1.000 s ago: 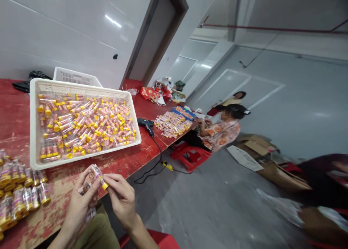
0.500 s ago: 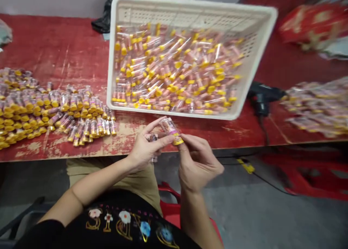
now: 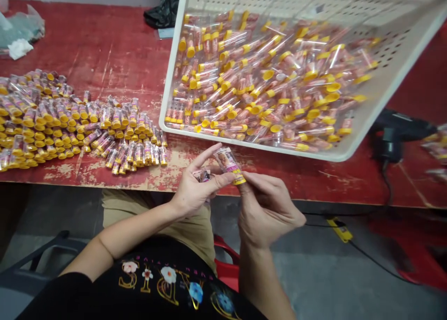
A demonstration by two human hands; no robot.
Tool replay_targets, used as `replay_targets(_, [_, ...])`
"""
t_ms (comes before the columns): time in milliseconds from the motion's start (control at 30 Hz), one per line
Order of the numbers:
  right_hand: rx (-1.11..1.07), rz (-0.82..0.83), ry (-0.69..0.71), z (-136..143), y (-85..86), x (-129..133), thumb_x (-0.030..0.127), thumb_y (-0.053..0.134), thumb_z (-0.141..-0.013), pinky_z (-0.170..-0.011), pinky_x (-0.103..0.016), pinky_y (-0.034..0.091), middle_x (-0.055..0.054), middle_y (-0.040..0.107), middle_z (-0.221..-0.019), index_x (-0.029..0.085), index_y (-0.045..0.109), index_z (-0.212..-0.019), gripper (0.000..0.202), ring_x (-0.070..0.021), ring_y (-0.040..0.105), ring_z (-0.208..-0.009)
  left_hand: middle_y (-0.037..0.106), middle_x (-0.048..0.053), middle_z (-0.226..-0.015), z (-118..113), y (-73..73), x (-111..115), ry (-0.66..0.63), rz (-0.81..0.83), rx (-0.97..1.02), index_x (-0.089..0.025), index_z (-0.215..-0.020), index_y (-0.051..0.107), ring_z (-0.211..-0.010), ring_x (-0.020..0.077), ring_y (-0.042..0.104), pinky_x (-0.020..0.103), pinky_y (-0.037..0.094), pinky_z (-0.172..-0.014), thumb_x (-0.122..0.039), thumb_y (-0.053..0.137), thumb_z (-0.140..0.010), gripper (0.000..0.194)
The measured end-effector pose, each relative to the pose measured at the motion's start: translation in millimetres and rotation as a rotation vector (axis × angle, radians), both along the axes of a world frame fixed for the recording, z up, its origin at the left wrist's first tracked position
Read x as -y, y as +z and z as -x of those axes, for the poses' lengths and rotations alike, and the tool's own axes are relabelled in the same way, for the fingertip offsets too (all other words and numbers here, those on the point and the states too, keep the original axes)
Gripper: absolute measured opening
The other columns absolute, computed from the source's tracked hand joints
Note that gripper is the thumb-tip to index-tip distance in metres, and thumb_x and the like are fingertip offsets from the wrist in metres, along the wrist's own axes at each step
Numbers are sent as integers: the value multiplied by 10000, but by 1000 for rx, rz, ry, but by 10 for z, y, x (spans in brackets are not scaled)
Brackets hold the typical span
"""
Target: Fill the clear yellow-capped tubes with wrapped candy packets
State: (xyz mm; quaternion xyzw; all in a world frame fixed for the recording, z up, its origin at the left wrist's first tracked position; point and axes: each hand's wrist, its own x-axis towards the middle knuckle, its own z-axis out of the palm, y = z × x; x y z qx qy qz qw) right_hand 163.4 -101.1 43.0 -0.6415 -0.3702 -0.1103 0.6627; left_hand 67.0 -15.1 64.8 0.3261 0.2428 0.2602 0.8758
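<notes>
My left hand (image 3: 195,189) holds a small printed plastic sleeve (image 3: 227,162) between thumb and fingers, its yellow-banded end towards the right. More folded printed sleeves (image 3: 202,174) are tucked in the same palm. With thumb and forefinger my right hand (image 3: 267,208) pinches that yellow end; whether a tube is inside I cannot tell. Just beyond both hands stands a white plastic basket (image 3: 251,145) of clear tubes (image 3: 244,85) with yellow caps and pink contents. To the left, wrapped tubes (image 3: 52,124) with purple print and yellow ends lie stacked in rows.
On the red worn table (image 3: 104,40) a black heat gun (image 3: 394,129) lies right of the basket, its cord hanging over the edge. A black bag (image 3: 165,8) and clear plastic (image 3: 24,29) lie at the back. A yellow power strip (image 3: 340,230) is below.
The view has shifted right-to-left, so the basket and hands appear further right and the left stack shows more. Both hands keep the same hold on the sleeve.
</notes>
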Motion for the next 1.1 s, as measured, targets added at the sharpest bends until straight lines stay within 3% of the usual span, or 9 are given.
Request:
replay_targets(300, [-126, 66, 154, 185, -178, -77, 114, 881, -787, -710, -265, 553, -13, 795, -876, 258, 865, -980, 241, -125, 715, -775, 709, -8, -851, 282, -238, 20, 114, 100, -20, -286, -1545, 590, -508, 39, 458, 195, 320, -457, -379, 996, -667, 972])
replay_targets(467, [-190, 121, 325, 478, -455, -590, 204, 842, -841, -686, -265, 564, -28, 777, -858, 208, 848, -968, 127, -132, 714, -771, 749, 56, -1015, 799, -340, 35, 485, 176, -142, -202, -1407, 611, -582, 53, 537, 167, 338, -465, -401, 930, -759, 749])
replay_targets(667, [112, 209, 425, 787, -684, -1191, 292, 704, -948, -802, -345, 626, -86, 785, -1021, 203, 811, -1083, 193, -187, 753, -921, 803, 92, -1047, 1273, -415, -5, 773, 171, -176, -182, -1348, 611, -692, 103, 653, 194, 510, -574, -340, 886, -827, 610])
replay_targets(767, [196, 355, 409, 373, -639, -1285, 283, 592, -980, -957, -429, 607, -123, 752, -1184, 223, 770, -1189, 281, -239, 724, -1117, 809, 114, -1159, 1335, -486, -62, 834, 122, -196, -200, -1350, 625, -792, 135, 733, 219, 590, -657, -409, 897, -828, 625])
replay_targets(833, [229, 515, 292, -108, -578, -1386, 271, 542, -975, -1034, -490, 546, -128, 736, -1107, 214, 772, -1088, 263, -269, 686, -1119, 808, 125, -1183, 1304, -499, -96, 804, 133, -192, -194, -1311, 648, -855, 166, 767, 240, 622, -692, -435, 903, -823, 602])
replay_targets(900, [212, 711, 285, -590, -520, -1563, 296, 596, -942, -1037, -515, 497, -101, 700, -908, 208, 740, -878, 180, -265, 650, -973, 810, 137, -1166, 1219, -463, -132, 727, 173, -170, -168, -1218, 678, -906, 203, 787, 278, 651, -732, -439, 907, -818, 535])
replay_targets(967, [162, 836, 372, -935, -472, -1773, 341, 730, -871, -955, -463, 493, -26, 561, -650, 219, 629, -630, 289, -198, 553, -742, 810, 147, -1144, 1090, -386, -174, 638, 222, -136, -142, -1082, 694, -957, 237, 796, 324, 671, -775, -434, 898, -830, 436])
replay_targets(1033, [108, 873, 465, -1088, -423, -1911, 364, 834, -792, -857, -403, 480, 28, 432, -534, 227, 542, -517, 424, -133, 421, -615, 806, 150, -1140, 943, -299, -225, 570, 258, -99, -133, -985, 695, -1010, 255, 794, 353, 678, -815, -427, 871, -861, 365])
replay_targets(1100, [54, 834, 516, -1073, -368, -1883, 407, 850, -791, -795, -368, 464, 33, 432, -534, 224, 562, -539, 425, -114, 385, -595, 798, 135, -1159, 805, -233, -277, 535, 263, -71, -138, -980, 715, -1036, 247, 789, 353, 675, -843, -418, 841, -893, 319])
